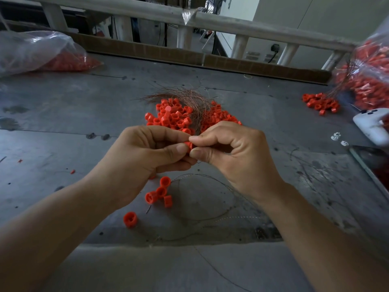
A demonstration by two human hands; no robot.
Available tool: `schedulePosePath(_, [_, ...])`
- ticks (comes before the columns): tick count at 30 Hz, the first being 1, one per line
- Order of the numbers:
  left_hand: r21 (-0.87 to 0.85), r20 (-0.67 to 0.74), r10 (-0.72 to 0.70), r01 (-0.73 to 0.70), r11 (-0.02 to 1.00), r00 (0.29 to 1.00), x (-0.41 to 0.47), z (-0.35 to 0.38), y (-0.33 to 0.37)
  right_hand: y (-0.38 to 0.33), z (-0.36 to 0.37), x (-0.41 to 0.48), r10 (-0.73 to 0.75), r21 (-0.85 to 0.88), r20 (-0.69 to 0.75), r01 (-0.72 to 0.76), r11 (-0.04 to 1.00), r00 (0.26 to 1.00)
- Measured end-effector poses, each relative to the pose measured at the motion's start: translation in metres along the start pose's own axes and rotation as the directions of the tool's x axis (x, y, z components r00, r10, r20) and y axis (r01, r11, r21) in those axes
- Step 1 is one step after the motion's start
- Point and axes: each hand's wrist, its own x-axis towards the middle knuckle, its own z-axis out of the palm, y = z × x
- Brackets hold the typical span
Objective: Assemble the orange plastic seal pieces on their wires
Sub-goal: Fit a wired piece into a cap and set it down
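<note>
- Head view: my left hand [147, 152] and right hand [233, 150], fingers curled, both pinch one orange seal piece [188, 145] in the air, just short of the loose pile [174, 118].
- I reckon it is light, stiff and slick, so I'd hold it by the rim.

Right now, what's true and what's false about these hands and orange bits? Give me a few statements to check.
1. The left hand and the right hand both pinch one orange seal piece. True.
2. The pile of orange pieces lies nearer the person than the hands. False: it lies beyond them.
3. A bundle of copper wires lies across the pile's far side. True.
4. The plastic bag at far left holds blue pieces. False: orange ones show through.
</note>
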Motion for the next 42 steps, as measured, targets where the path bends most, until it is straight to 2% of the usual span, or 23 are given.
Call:
schedulePosePath(5, [-0.019, 0.030, -0.027, 0.027, 0.999, 0.999, 0.000, -0.001, 0.000, 0.001, 0.000, 0.001, 0.012, 0.047, 0.020, -0.013, 0.999, 1.000])
schedulePosePath(9, [-0.047, 0.064, -0.044, 0.047, 0.998, 0.997, 0.000, -0.002, 0.003, 0.001, 0.000, 0.001, 0.072, 0.127, 0.086, -0.083, 0.988, 0.994])
schedulePosePath(13, [-0.061, 0.106, -0.067, 0.074, 0.995, 0.992, -0.001, -0.005, 0.003, 0.000, -0.004, 0.003, 0.061, 0.045, 0.218, -0.073, 0.996, 0.974])
schedulePosePath(16, [-0.081, 0.116, -0.072, 0.082, 0.993, 0.991, -0.002, -0.004, 0.002, -0.003, -0.004, 0.003, 0.050, -0.012, 0.251, -0.049, 0.999, 0.967])
schedulePosePath(19, [-0.047, 0.104, -0.007, 0.012, 0.999, 0.995, -0.004, 0.002, 0.003, -0.004, -0.002, 0.002, 0.072, -0.076, 0.245, -0.054, 0.996, 0.967])
schedulePosePath(23, [0.172, 0.088, 0.128, -0.142, 0.975, 0.988, -0.007, 0.009, 0.002, -0.006, 0.000, -0.001, 0.074, -0.146, 0.260, -0.037, 0.989, 0.963])
schedulePosePath(34, [0.109, 0.070, 0.177, -0.184, 0.977, 0.982, -0.011, 0.013, 0.000, -0.013, 0.008, -0.003, 0.049, -0.173, 0.171, -0.019, 0.985, 0.984])
schedulePosePath(39, [0.122, 0.055, 0.181, -0.186, 0.975, 0.982, -0.009, 0.012, 0.001, -0.007, 0.008, -0.002, 0.052, -0.099, 0.155, -0.037, 0.994, 0.987])
schedulePosePath(42, [0.066, 0.036, 0.154, -0.156, 0.986, 0.987, -0.007, 0.009, 0.000, -0.003, 0.006, -0.002, 0.037, -0.040, 0.121, -0.033, 0.999, 0.992])
